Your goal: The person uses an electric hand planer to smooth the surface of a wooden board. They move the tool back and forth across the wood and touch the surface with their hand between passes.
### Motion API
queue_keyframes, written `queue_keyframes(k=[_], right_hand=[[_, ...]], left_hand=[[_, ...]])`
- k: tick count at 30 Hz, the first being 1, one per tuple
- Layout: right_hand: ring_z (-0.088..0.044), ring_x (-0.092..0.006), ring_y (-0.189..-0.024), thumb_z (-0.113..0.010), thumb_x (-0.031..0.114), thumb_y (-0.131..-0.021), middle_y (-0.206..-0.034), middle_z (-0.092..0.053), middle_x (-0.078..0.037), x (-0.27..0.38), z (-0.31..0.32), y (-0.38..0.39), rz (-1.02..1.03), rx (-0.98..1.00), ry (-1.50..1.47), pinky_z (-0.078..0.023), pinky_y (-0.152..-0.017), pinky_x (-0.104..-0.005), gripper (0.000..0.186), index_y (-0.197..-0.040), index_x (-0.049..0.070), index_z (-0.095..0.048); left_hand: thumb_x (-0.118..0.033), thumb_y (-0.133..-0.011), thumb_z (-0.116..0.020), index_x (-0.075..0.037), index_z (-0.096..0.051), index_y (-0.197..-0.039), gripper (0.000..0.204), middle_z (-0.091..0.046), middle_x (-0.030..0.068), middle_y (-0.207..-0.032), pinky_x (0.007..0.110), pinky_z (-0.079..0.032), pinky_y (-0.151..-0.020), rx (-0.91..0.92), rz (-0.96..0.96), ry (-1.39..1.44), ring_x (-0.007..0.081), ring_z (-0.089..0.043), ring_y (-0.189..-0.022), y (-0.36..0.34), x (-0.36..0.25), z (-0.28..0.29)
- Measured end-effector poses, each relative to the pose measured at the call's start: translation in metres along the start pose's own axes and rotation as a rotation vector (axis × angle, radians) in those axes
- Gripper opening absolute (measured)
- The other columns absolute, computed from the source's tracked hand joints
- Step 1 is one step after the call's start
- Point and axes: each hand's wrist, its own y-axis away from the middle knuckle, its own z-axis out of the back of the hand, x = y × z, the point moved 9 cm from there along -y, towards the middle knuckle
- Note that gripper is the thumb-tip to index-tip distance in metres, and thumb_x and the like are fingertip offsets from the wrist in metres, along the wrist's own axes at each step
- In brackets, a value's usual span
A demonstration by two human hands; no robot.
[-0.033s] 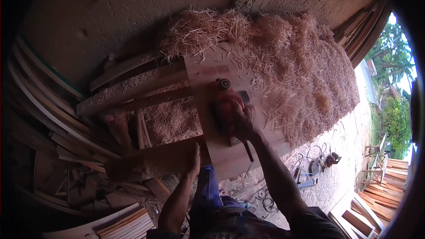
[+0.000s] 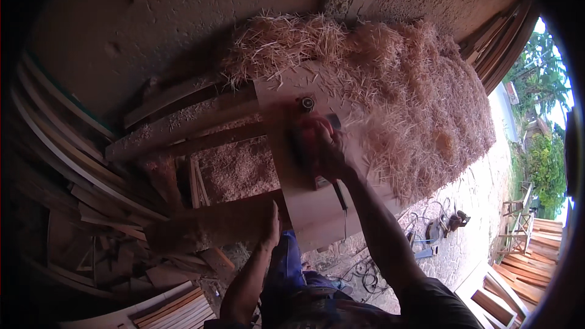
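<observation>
My right hand [image 2: 331, 155] is wrapped round the handle of a red electric planer [image 2: 312, 131] with a dark round knob at its far end. The planer sits on a wide, pale wooden board [image 2: 308, 207], its cord trailing back toward me. Beside the board's near left edge, my left hand [image 2: 273, 224] rests on a thick wooden beam [image 2: 213, 222]. It is seen edge-on, its fingers stretched out and grasping nothing visible. Loose shavings lie on the far part of the board. The planer's underside is hidden.
A big heap of wood shavings [image 2: 420, 109] covers the right and far side, against a rough wall [image 2: 201, 12]. Curved planks [image 2: 67, 134] and offcuts fill the left. Cables and tools [image 2: 436, 228] lie on the ground at right, near stacked boards [image 2: 539, 244].
My right hand and the planer have slid a little farther from me along the board. My left hand has stayed nearly in place at the beam.
</observation>
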Motion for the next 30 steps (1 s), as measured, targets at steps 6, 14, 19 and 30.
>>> queue_keyframes(k=[6, 14, 19, 30], right_hand=[[-0.059, -0.0109, -0.060, -0.045, 0.043, -0.106, -0.077, -0.058, -0.001, -0.011, -0.003, -0.186, -0.260, 0.092, -0.546, -0.050, -0.048, -0.0306, 0.036, -0.120, 0.015, -0.063], [-0.063, -0.0178, -0.066, -0.052, 0.044, -0.103, -0.084, -0.062, -0.008, 0.024, 0.010, 0.000, 0.342, 0.015, 0.286, -0.053, -0.056, -0.0358, 0.040, -0.127, 0.012, -0.057], [-0.069, -0.0264, -0.075, -0.055, 0.037, -0.099, -0.084, -0.067, -0.014, 0.016, 0.018, 0.201, -0.011, 0.028, 0.177, -0.054, -0.063, -0.0398, 0.044, -0.127, 0.003, -0.058], [-0.072, -0.0360, -0.075, -0.056, 0.050, -0.096, -0.078, -0.070, -0.022, 0.016, 0.004, 0.245, -0.441, 0.012, -0.087, -0.054, -0.068, -0.0455, 0.056, -0.118, 0.000, -0.064]], left_hand=[[-0.063, -0.101, -0.047, -0.023, -0.065, -0.120, 0.048, -0.061, -0.0128, -0.089, 0.018, -0.025, -0.047, 0.126, 0.039, 0.285, 0.0014, -0.034, -0.054, 0.032, 0.022, -0.027], [-0.072, -0.099, -0.033, -0.009, -0.059, -0.132, 0.075, -0.072, 0.0048, -0.117, 0.030, -0.056, -0.083, 0.513, 0.132, 0.340, 0.0151, -0.069, -0.092, 0.085, 0.040, -0.032], [-0.071, -0.100, -0.030, -0.016, -0.060, -0.131, 0.070, -0.071, 0.0045, -0.113, 0.038, -0.057, -0.092, 0.382, 0.213, 0.336, 0.0180, -0.069, -0.096, 0.119, 0.028, -0.046], [-0.069, -0.100, -0.035, -0.016, -0.058, -0.130, 0.065, -0.070, 0.0032, -0.113, 0.041, -0.053, -0.097, 0.502, 0.180, 0.434, 0.0214, -0.069, -0.101, 0.081, 0.066, -0.012]])
